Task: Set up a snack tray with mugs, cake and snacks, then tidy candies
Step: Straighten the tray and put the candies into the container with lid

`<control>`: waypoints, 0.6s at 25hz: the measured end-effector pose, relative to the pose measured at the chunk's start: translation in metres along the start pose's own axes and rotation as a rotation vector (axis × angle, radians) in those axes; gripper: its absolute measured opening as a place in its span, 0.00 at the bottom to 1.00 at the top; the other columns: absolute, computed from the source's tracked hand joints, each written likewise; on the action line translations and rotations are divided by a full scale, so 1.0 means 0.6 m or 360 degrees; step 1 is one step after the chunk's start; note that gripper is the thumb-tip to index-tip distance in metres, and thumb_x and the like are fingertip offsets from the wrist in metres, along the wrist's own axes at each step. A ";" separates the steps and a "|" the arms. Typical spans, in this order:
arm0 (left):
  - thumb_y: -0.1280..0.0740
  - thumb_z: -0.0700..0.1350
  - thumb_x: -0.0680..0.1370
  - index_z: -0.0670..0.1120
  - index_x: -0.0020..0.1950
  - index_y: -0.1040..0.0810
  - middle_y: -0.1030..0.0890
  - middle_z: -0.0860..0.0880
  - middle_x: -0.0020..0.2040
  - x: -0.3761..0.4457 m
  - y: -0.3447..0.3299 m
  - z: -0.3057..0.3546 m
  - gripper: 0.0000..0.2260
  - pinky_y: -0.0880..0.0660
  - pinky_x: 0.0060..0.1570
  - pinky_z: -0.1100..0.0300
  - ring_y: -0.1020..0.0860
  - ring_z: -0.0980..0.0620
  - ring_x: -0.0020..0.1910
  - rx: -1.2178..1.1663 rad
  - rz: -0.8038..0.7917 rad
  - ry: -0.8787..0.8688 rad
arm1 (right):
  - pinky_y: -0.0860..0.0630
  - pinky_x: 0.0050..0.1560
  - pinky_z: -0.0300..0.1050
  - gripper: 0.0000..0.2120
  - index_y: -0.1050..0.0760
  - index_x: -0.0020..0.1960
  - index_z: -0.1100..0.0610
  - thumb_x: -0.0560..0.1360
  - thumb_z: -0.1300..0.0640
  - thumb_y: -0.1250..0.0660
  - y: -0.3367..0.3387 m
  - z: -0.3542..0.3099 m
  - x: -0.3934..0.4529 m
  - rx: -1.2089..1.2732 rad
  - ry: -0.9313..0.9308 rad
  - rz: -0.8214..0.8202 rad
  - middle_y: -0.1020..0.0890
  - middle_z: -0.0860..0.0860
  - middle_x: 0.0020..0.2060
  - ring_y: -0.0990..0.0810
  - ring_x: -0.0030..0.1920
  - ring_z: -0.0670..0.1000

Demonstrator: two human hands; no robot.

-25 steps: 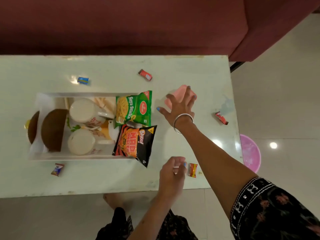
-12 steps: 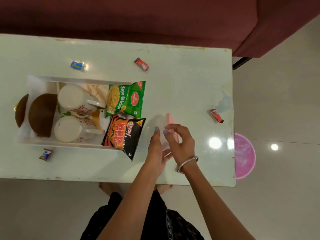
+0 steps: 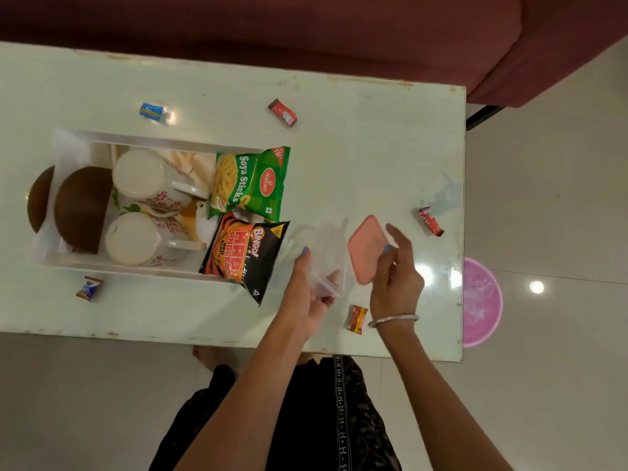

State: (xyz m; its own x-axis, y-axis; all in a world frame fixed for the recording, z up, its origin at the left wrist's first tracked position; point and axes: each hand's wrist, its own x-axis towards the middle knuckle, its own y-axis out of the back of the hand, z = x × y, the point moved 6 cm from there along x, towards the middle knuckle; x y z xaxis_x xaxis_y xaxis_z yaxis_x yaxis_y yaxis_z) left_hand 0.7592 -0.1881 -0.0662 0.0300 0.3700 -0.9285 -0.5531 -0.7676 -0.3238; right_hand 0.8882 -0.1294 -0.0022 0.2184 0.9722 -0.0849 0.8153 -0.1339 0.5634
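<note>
My left hand (image 3: 307, 300) holds a clear plastic container (image 3: 326, 263) above the table's front right part. My right hand (image 3: 396, 277) holds its pink lid (image 3: 367, 251), lifted off and tilted beside the container. The white tray (image 3: 132, 136) at left carries two mugs (image 3: 136, 176), brown cake (image 3: 83, 209), a green Soya Sticks bag (image 3: 253, 183) and a black Bingo bag (image 3: 243, 254). Wrapped candies lie loose on the table: a blue one (image 3: 152, 112), a red one (image 3: 282, 112), another red one (image 3: 431, 221), an orange one (image 3: 356, 319) by my right wrist, and a blue-brown one (image 3: 89, 289).
The pale glass-topped table (image 3: 356, 154) ends at right near a pink basin (image 3: 481, 300) on the floor. A maroon sofa (image 3: 306, 28) runs along the far side. My feet and dark clothing are below the near edge.
My right hand brought the pink-lidded container from the table's middle right toward me. Both hands met on it, and now the lid is off in my right hand.
</note>
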 end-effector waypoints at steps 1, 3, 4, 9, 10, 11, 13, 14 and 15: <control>0.37 0.59 0.74 0.50 0.62 0.27 0.23 0.41 0.56 0.000 0.008 -0.001 0.20 0.26 0.41 0.58 0.21 0.47 0.49 -0.0049 -0.0011 0.0015 | 0.32 0.29 0.26 0.14 0.29 0.62 0.53 0.79 0.59 0.46 0.010 0.010 0.016 -0.0033 -0.0088 0.0084 0.30 0.45 0.26 0.27 0.26 0.39; 0.36 0.58 0.74 0.51 0.66 0.29 0.25 0.39 0.56 0.001 0.020 -0.008 0.23 0.25 0.42 0.54 0.22 0.44 0.49 -0.0108 -0.0040 0.0056 | 0.21 0.39 0.39 0.12 0.29 0.59 0.52 0.79 0.60 0.45 0.026 0.036 0.042 -0.0010 -0.0374 0.0269 0.26 0.47 0.31 0.26 0.30 0.41; 0.36 0.58 0.74 0.50 0.66 0.29 0.26 0.39 0.57 0.001 0.023 -0.013 0.23 0.24 0.43 0.53 0.22 0.44 0.49 -0.0116 -0.0057 0.0075 | 0.19 0.45 0.50 0.11 0.30 0.59 0.53 0.79 0.61 0.45 0.028 0.050 0.051 0.0029 -0.0532 0.0333 0.25 0.48 0.33 0.25 0.34 0.43; 0.35 0.56 0.74 0.41 0.58 0.26 0.21 0.37 0.51 0.001 0.029 -0.037 0.21 0.21 0.45 0.49 0.19 0.43 0.49 -0.0267 -0.0046 0.0158 | 0.25 0.60 0.58 0.21 0.40 0.68 0.56 0.77 0.59 0.39 0.016 0.099 0.062 0.0652 -0.1269 0.0431 0.22 0.55 0.55 0.23 0.47 0.49; 0.35 0.56 0.75 0.40 0.57 0.26 0.21 0.37 0.51 0.001 0.029 -0.039 0.21 0.21 0.44 0.49 0.19 0.43 0.49 -0.0294 -0.0037 0.0170 | 0.27 0.63 0.57 0.25 0.42 0.70 0.56 0.76 0.57 0.36 0.014 0.106 0.055 0.0628 -0.1405 0.0402 0.26 0.56 0.62 0.24 0.53 0.52; 0.36 0.56 0.75 0.40 0.56 0.26 0.21 0.36 0.52 0.001 0.028 -0.040 0.21 0.21 0.44 0.49 0.20 0.42 0.50 -0.0308 -0.0033 0.0180 | 0.28 0.63 0.57 0.28 0.43 0.70 0.56 0.75 0.56 0.34 0.012 0.109 0.043 0.0605 -0.1504 0.0354 0.29 0.57 0.63 0.26 0.57 0.55; 0.37 0.56 0.76 0.40 0.56 0.26 0.22 0.35 0.54 0.001 0.025 -0.039 0.21 0.22 0.44 0.49 0.21 0.41 0.52 -0.0319 -0.0041 0.0191 | 0.23 0.52 0.52 0.25 0.35 0.66 0.57 0.73 0.53 0.32 -0.007 0.103 0.014 0.0623 -0.1593 0.0056 0.25 0.54 0.56 0.24 0.52 0.56; 0.38 0.57 0.76 0.40 0.56 0.26 0.21 0.36 0.55 0.000 0.023 -0.039 0.21 0.22 0.44 0.49 0.20 0.40 0.51 -0.0307 -0.0046 0.0191 | 0.22 0.45 0.50 0.18 0.28 0.60 0.57 0.72 0.54 0.31 -0.023 0.094 -0.002 0.0622 -0.1585 -0.0198 0.22 0.53 0.50 0.22 0.47 0.54; 0.38 0.57 0.76 0.40 0.56 0.26 0.21 0.36 0.54 0.000 0.022 -0.039 0.21 0.22 0.44 0.49 0.20 0.40 0.50 -0.0269 -0.0046 0.0187 | 0.21 0.41 0.48 0.12 0.24 0.53 0.56 0.71 0.55 0.30 -0.038 0.084 -0.017 0.0538 -0.1527 -0.0434 0.20 0.52 0.46 0.20 0.42 0.54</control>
State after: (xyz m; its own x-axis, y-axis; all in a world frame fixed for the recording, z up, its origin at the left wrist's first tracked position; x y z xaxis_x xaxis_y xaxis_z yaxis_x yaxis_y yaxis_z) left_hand 0.7712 -0.2105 -0.0747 0.1464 0.3369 -0.9301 -0.4034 -0.8381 -0.3671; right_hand 0.8945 -0.1460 -0.0556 0.2177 0.4376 -0.8724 0.9756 -0.1239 0.1813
